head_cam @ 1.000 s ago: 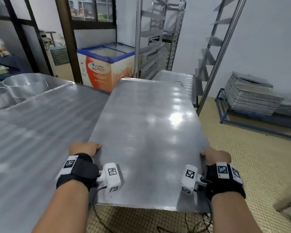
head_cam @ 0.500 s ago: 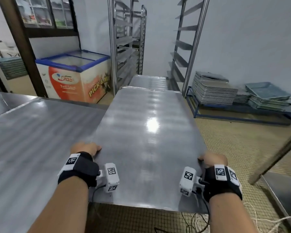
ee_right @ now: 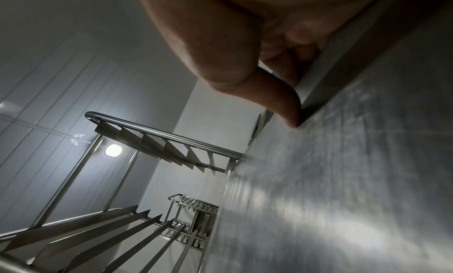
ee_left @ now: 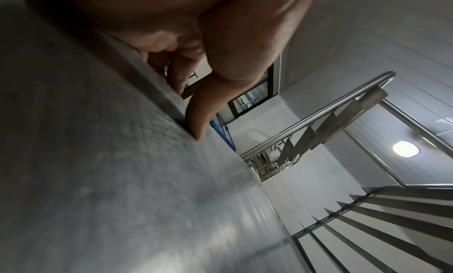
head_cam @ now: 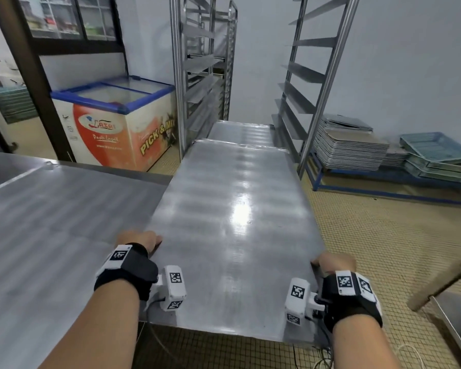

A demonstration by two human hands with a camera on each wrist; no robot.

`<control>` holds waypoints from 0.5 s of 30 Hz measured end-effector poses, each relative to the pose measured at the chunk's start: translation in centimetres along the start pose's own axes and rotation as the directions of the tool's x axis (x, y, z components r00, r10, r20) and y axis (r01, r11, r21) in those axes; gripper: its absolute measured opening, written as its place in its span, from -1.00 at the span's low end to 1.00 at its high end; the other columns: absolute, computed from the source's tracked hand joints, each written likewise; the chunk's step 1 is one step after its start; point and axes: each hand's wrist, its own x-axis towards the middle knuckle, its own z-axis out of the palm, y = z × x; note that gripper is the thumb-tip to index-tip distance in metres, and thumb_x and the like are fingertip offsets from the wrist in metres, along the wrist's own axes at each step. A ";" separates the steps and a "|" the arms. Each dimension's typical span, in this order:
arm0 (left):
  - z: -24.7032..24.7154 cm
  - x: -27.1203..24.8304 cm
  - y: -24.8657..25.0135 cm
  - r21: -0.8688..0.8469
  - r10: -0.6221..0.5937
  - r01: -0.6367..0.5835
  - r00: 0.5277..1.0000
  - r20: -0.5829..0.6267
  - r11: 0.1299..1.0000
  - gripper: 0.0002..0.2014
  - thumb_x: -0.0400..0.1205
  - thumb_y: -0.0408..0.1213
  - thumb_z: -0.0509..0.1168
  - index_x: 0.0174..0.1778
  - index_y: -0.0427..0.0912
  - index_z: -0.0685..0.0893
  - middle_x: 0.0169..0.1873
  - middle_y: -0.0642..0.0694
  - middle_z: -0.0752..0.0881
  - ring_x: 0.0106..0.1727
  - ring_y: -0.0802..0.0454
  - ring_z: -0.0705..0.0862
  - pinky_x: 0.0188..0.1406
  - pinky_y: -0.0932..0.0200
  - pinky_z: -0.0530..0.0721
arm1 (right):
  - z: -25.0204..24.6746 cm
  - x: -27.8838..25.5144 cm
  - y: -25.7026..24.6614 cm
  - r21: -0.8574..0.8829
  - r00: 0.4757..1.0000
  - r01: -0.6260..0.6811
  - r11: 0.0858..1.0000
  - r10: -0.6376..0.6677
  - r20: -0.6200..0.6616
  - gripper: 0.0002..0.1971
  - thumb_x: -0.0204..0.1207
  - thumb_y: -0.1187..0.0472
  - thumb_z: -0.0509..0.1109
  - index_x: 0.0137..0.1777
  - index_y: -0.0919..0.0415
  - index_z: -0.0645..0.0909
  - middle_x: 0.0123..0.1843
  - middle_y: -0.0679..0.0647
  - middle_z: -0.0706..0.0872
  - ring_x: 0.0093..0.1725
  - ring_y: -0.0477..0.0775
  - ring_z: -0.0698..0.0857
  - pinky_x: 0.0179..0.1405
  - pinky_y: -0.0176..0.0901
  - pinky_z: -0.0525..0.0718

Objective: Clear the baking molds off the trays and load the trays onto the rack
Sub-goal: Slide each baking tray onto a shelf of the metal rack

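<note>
I carry a large bare steel tray (head_cam: 232, 225) flat in front of me, above the tiled floor. My left hand (head_cam: 141, 241) grips its left rim; in the left wrist view the thumb (ee_left: 198, 122) lies on top of the tray (ee_left: 122, 180) and the fingers curl under the edge. My right hand (head_cam: 333, 263) grips the right rim the same way, thumb (ee_right: 289, 110) on the tray (ee_right: 343, 180). The tray's far end points into the open rack (head_cam: 312, 83), between its two uprights. Another tray (head_cam: 240, 131) sits in the rack on a low rail. No baking molds are in view.
A steel worktable (head_cam: 51, 222) lies to my left. A second rack (head_cam: 205, 62) stands behind, beside a chest freezer (head_cam: 115, 123). Stacked trays (head_cam: 351, 147) and blue crates (head_cam: 437, 155) rest on a low blue stand at right. Another table's corner (head_cam: 455, 323) is near right.
I have turned right and stepped toward the rack with the tray; the round molds on the worktable have left the view. Both hands keep the same hold on the rims.
</note>
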 end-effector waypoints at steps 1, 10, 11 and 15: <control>0.5 0.9 0.4 0.042 0.018 -0.018 1.000 -0.007 0.999 -0.72 0.55 -0.23 0.49 -0.16 -0.28 0.51 -0.06 -0.30 0.67 -0.09 -0.11 0.44 -0.03 0.09 0.48 | 0.3 1.1 -0.5 -0.010 1.000 0.000 1.000 0.000 -0.009 -0.87 0.51 0.49 0.39 0.01 0.55 0.57 -0.07 0.33 0.65 -0.42 0.11 0.52 -0.69 -0.21 0.44; 4.0 6.5 7.7 0.123 -0.084 0.087 0.996 -0.025 0.989 -0.63 0.56 -0.19 0.47 -0.01 -0.36 0.47 -0.01 -0.28 0.59 0.15 -0.31 0.66 -0.08 0.07 0.46 | 3.1 7.3 -7.4 0.009 0.999 -0.030 0.999 0.030 0.022 -0.79 0.48 0.48 0.41 0.08 0.59 0.61 -0.10 0.33 0.67 -0.32 0.18 0.62 -0.43 -0.18 0.50; 4.4 7.1 8.4 0.130 -0.081 0.083 0.996 -0.027 0.988 -0.62 0.55 -0.20 0.48 0.03 -0.39 0.50 0.02 -0.28 0.60 0.10 -0.30 0.65 -0.08 0.06 0.47 | 3.4 8.1 -8.1 0.008 1.000 -0.016 1.000 0.016 0.016 -0.78 0.50 0.47 0.41 0.09 0.60 0.60 -0.11 0.32 0.67 -0.36 0.16 0.60 -0.51 -0.20 0.44; 5.8 9.7 11.4 0.141 -0.087 0.092 0.995 -0.039 0.986 -0.42 0.55 -0.14 0.49 0.38 -0.43 0.55 0.31 -0.35 0.64 0.27 -0.31 0.64 0.13 -0.01 0.56 | 4.6 11.1 -10.8 -0.021 1.000 0.006 1.000 -0.006 0.015 -0.77 0.55 0.42 0.40 0.13 0.58 0.59 -0.07 0.31 0.67 -0.41 0.14 0.54 -0.59 -0.20 0.35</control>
